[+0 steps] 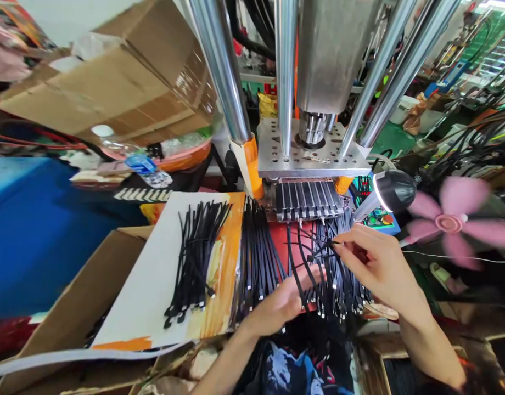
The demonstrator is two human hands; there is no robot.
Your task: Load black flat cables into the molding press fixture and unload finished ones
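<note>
My right hand (371, 263) pinches a thin black cable (320, 244) between thumb and index finger, just in front of the press. Lower and to the left, my left hand (283, 302) reaches in with its fingers stretched out under a few hanging cables (298, 269); they cross over the fingers. Behind both hands sits a metal mould block (310, 200) with parallel grooves, and cables run out from its front edge. A dense bundle of black cables (343, 285) with small metal plug ends lies beneath and beside my right hand.
Another cable bundle (258, 252) lies left of the mould, and a third pile (198, 252) rests on a white and orange board (149, 280). The press plate (312, 159) hangs above the mould. A lamp (394, 190) and a pink fan (448, 222) stand at the right.
</note>
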